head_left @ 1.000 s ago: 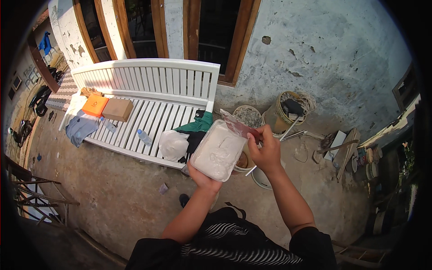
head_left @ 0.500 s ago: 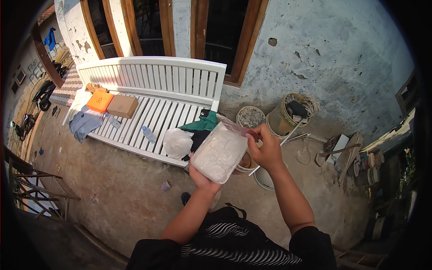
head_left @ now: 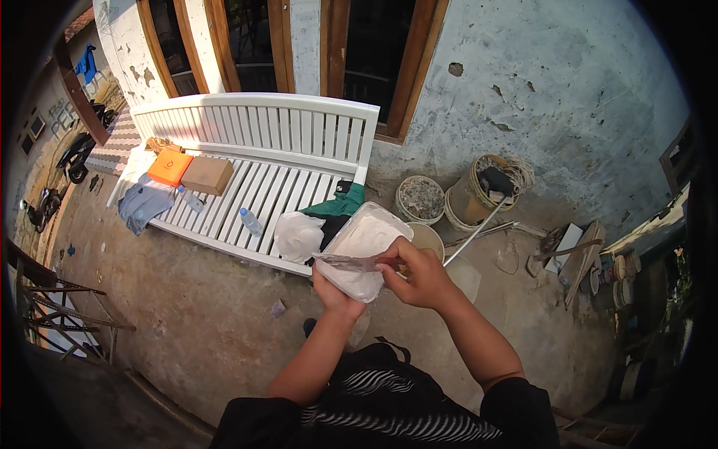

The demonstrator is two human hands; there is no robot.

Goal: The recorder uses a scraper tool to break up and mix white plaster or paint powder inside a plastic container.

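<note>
Nearest me, left hand [head_left: 334, 293] cups the near end of a white plastic bag of powder [head_left: 361, 251] from below; right hand [head_left: 420, 275] pinches its clear film flap [head_left: 345, 262]. Judged heavy, slack, slippery, tearable: support underneath. Farther off, white counter [head_left: 247, 191] carrying boxes.

Flat orange cardboard box [head_left: 170, 168] at ten o'clock on the white slatted counter [head_left: 262, 187], plain brown cardboard box [head_left: 207, 175] touching its right side.

right hand [head_left: 422, 275] | lowered | tool [head_left: 351, 262] now flat across tub [head_left: 364, 247]
</note>
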